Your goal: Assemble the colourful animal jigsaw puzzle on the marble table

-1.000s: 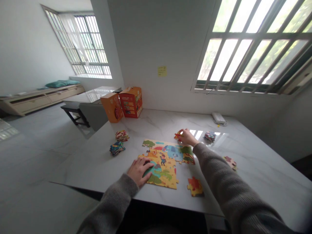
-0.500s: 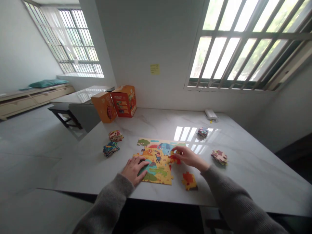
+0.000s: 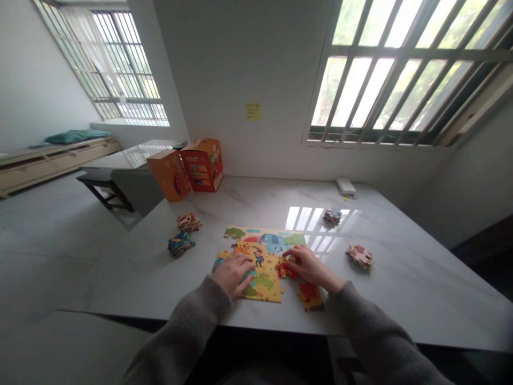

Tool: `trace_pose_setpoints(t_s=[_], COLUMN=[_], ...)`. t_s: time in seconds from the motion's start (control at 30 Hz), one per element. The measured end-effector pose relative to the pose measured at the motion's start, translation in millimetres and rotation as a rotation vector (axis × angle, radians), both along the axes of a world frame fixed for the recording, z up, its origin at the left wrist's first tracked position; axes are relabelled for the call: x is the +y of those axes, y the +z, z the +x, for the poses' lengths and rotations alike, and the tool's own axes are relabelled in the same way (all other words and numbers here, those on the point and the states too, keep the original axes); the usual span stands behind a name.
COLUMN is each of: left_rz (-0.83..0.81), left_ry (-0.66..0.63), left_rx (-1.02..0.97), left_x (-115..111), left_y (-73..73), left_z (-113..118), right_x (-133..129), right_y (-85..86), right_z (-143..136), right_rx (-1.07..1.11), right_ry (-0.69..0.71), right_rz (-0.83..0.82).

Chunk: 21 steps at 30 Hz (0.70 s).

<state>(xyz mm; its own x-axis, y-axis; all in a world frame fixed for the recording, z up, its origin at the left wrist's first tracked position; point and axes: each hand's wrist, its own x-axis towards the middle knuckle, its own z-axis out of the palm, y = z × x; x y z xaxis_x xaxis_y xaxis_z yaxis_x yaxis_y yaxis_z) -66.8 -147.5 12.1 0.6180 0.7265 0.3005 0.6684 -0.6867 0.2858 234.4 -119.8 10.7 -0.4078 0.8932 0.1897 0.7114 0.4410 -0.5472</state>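
Note:
A partly joined, colourful animal puzzle (image 3: 264, 280) lies flat on the white marbled table. My left hand (image 3: 235, 274) rests palm down on its left part, fingers spread. At the puzzle's right edge, my right hand (image 3: 306, 264) has its thumb and fingers closed on a red and yellow puzzle piece (image 3: 286, 269), partly covered by the fingers. Below that hand, near the front edge, lies a joined red and yellow section (image 3: 309, 295), apart from the main puzzle.
Stacks of pieces stand at left, one blue (image 3: 181, 244) and one red and cream (image 3: 189, 222), and at right, one pink (image 3: 359, 256) and one bluish (image 3: 332, 216). Orange boxes (image 3: 202, 166) stand at the back left, a white device (image 3: 346, 187) at the back right.
My left hand has slid right across the puzzle, uncovering its left edge. My right hand has shifted slightly down with the piece, its fingers lower at the puzzle's right edge.

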Motion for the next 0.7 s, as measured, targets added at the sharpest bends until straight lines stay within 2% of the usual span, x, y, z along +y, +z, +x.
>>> trace_pose_setpoints(t_s=[0.13,0.23,0.43,0.7], left_rz=[-0.018,-0.01,-0.026,-0.034], left_ry=[-0.176,-0.177,-0.129,-0.121], left_rx=[-0.007,0.024,-0.037,-0.073], left_x=[11.6,19.4,20.5,23.2], left_y=[18.3,16.3,-1.9,-11.2], left_z=[43.4,62.4,67.4,65.9], right_x=[0.2,-0.5,-5.1,-9.6], right_y=[-3.3,-4.7,-9.7,-15.5], right_z=[0.9,0.1,-2.4,-1.8], right_rx=[-0.012,-0.034,-0.046,-0.048], right_ry=[0.009,0.004,-0.009,-0.005], right_rz=[0.017,0.039,0.123,0.189])
